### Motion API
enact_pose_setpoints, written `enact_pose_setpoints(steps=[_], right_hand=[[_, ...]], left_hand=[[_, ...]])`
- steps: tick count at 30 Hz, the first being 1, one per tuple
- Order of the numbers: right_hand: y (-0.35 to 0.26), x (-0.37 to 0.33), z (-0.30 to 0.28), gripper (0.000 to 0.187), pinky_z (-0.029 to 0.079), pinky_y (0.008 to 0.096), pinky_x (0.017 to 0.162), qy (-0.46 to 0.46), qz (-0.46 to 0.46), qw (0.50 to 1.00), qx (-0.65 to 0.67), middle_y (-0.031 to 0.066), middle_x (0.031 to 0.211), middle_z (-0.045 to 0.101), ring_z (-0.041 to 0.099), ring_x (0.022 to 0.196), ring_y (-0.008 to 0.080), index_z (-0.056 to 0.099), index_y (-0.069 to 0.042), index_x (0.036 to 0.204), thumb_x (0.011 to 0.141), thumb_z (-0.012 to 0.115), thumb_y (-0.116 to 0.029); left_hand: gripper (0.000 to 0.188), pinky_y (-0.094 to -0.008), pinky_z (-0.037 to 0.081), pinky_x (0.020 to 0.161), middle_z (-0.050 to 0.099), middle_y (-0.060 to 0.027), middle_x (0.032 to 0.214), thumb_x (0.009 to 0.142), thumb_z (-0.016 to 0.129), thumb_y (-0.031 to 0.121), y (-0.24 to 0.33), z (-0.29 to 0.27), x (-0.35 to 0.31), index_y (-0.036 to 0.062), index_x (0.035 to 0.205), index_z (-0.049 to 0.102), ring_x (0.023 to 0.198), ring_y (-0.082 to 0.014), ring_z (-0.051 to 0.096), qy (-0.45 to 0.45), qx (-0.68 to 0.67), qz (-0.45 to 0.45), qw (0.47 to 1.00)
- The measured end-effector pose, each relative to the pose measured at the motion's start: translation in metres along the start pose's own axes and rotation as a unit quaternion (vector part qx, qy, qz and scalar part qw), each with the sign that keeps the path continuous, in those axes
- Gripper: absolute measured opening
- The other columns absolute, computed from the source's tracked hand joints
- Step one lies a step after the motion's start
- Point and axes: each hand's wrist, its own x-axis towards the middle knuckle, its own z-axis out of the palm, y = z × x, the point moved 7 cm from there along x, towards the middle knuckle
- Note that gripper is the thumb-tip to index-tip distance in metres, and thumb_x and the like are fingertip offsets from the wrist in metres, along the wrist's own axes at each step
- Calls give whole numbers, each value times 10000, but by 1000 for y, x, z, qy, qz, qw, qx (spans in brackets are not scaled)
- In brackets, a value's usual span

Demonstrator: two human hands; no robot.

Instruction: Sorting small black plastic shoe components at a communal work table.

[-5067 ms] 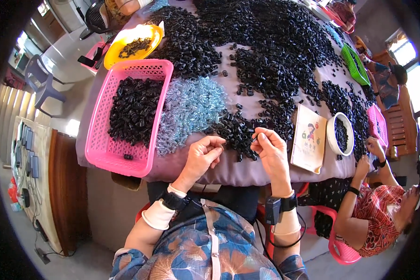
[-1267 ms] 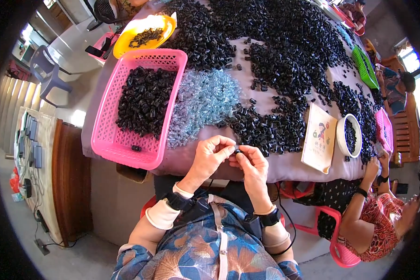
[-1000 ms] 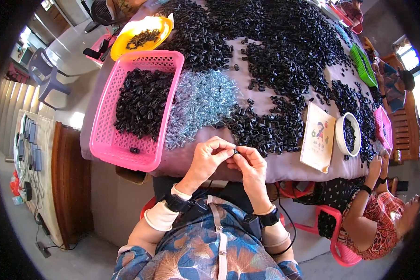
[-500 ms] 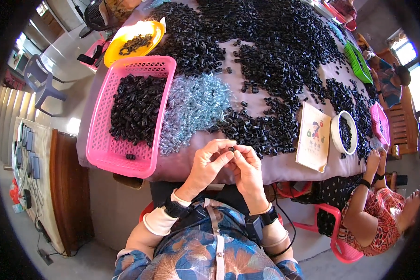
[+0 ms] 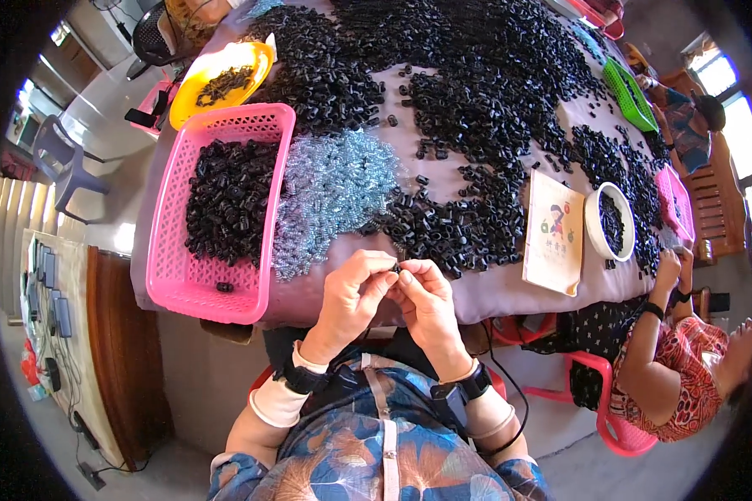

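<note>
My left hand (image 5: 353, 292) and my right hand (image 5: 429, 302) meet at the table's near edge, fingertips pinched together. Between them is a small black plastic piece (image 5: 398, 268), mostly covered by the fingers. Just beyond lie a heap of clear bluish plastic pieces (image 5: 334, 192) and a spread of loose black plastic pieces (image 5: 451, 225). Left of my hands stands a pink basket (image 5: 263, 271), partly filled with black parts (image 5: 230, 200). One black part rests apart from the others, near the basket's front.
A booklet (image 5: 553, 234) and a white bowl (image 5: 593, 225) of black pieces lie to the right. A yellow plate (image 5: 194, 88) sits at the far left, a green basket (image 5: 629, 93) at the far right. Another person (image 5: 664, 367) sits at the right, hands at the table edge.
The view has shifted slightly, so the table and baskets sit a little further left. My fingers have closed further over the small black piece, which shows less now.
</note>
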Motion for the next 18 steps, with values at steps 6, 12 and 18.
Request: enact_pose_setpoints(steps=[6,12,18], right_hand=[[-4,0,6,116,507,267,785,-1,-18,1000,-1,39,1021,604,591,856,108,548,-46,1026,913,562,-27],[-1,1,6,122,510,257,767,-10,-28,999,-42,28,1014,595,588,855,99,540,-28,1025,907,569,-20],[-16,-5,8,79,512,229,678,24,-95,972,-215,16,864,615,592,756,76,553,-14,972,899,561,15]], left_hand=[[195,-234,493,771,631,-32,1006,892,589,25,-14,8,-3,31,1087,586,876,-93,586,-1,-134,-82,988],[243,-217,491,774,635,-20,1017,914,561,42,-24,9,-2,25,1157,573,890,-61,572,-45,-177,-140,973],[212,-207,485,738,636,9,942,912,548,26,-20,14,-4,32,1117,605,829,-52,570,-43,-191,-146,970]])
